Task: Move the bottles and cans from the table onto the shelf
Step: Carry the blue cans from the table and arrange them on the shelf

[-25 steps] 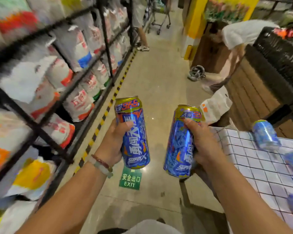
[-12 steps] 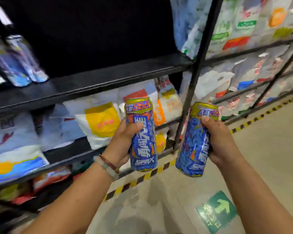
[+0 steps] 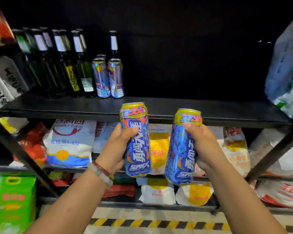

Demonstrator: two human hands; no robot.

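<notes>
Both cans are held in the air just in front of and below the front edge of the black shelf (image 3: pixel 176 105), which serves here as the landmark: the left hand (image 3: pixel 116 149) has its fingers wrapped around the left can (image 3: pixel 137 141), thumb across the printed face, and the right hand (image 3: pixel 205 147) has its fingers clamped on the right can (image 3: pixel 183 149), which tilts slightly. The likeliest trouble, as I judge it, is a can rim or base catching the shelf's front lip on the way up, since both tops sit level with that edge. A second risk is crowding: three shelved cans (image 3: pixel 108 78) stand on the shelf to the left, touching one another, with a row of dark glass bottles (image 3: pixel 64 65) beside them further left. Setting a new can down too close could nudge these tall, narrow, top-heavy shapes over. The cans are smooth, glossy thin-walled cylinders with gold tops, slippery-looking and easy to dent under a hard squeeze. The shelf surface looks flat, matte and dark, with bare room to the right. Soft plastic bags (image 3: pixel 69 144) fill the racks below the shelf.
</notes>
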